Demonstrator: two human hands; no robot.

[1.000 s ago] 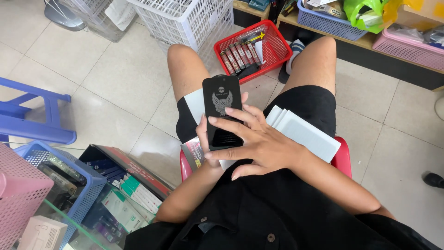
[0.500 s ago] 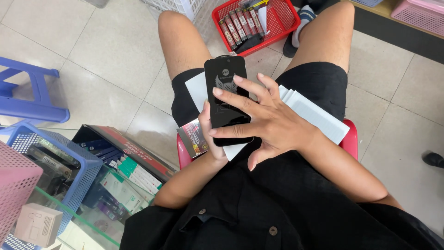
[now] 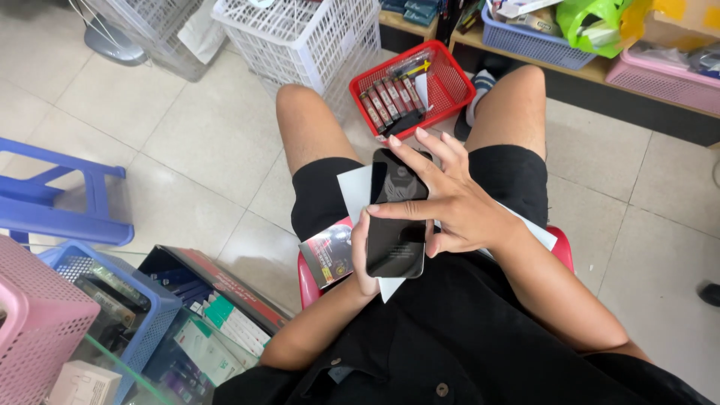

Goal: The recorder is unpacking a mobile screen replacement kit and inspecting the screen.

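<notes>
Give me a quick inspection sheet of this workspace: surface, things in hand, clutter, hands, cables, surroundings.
Surface: person's lap on a red stool; tiled floor.
Things in hand: black phone over white sheets and a dark packet.
Clutter: red basket of small packs between the feet; white basket.
Hands: left hand cradles the phone from below; right hand lies across its face, fingers spread.
Cables: nothing seen.
Surroundings: blue stool, pink basket, blue basket, low shelf with bins.

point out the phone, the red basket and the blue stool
phone (image 3: 395,247): head view, on the lower part of its dark screen.
red basket (image 3: 450,94): head view, on its right mesh wall.
blue stool (image 3: 52,214): head view, on its seat edge.
</notes>
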